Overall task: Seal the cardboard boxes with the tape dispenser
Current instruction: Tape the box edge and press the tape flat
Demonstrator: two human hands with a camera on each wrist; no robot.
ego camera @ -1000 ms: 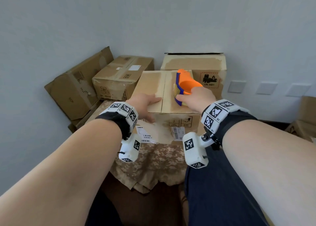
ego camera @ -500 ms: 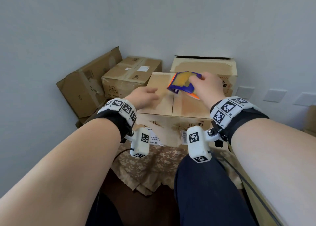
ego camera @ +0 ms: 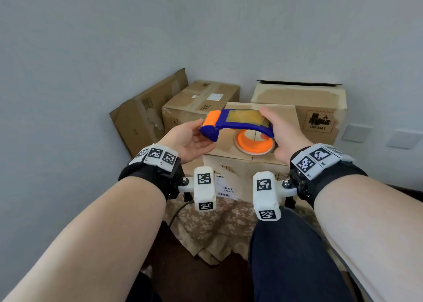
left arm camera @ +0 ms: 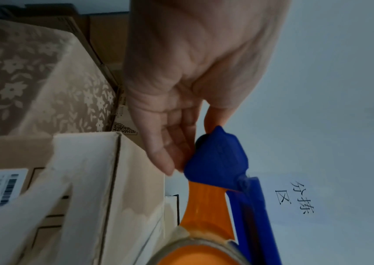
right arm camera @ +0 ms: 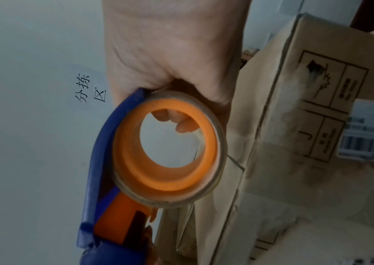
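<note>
Nearest, below both wrists: a floral-patterned beige cloth [ego camera: 219, 228] draped beneath the boxes. Next, at hand level: a blue and orange plastic tape dispenser [ego camera: 238, 124] carrying a roll of clear tape on an orange core [ego camera: 254, 145], held in the air above the front box, lying roughly sideways between the two hands. Right hand [ego camera: 282, 134]: closed round the roll end, fingers curled over the blue frame, with fingertips [right arm camera: 177, 122] showing through the orange core in the right wrist view. Left hand [ego camera: 185, 139]: palm up, fingers mostly straight and relaxed, fingertips touching the blue nose of the dispenser at its orange tip; it supports rather than grips. Directly under the dispenser: a plain brown cardboard box with a centre seam [ego camera: 231, 148], flaps down; whether tape already covers the seam cannot be told. Beyond the hands: a larger cardboard box bearing a red hazard label [ego camera: 320, 109], behind the right hand; a smaller brown box with white labels [ego camera: 201, 98] and a leaning flattened carton [ego camera: 142, 116], behind the left. Risks, as judged: the left fingers lie near the cutter end and could be nicked; the loose tape end may fold back on itself; a dispenser set down off the seam would leave the flaps unjoined.
</note>
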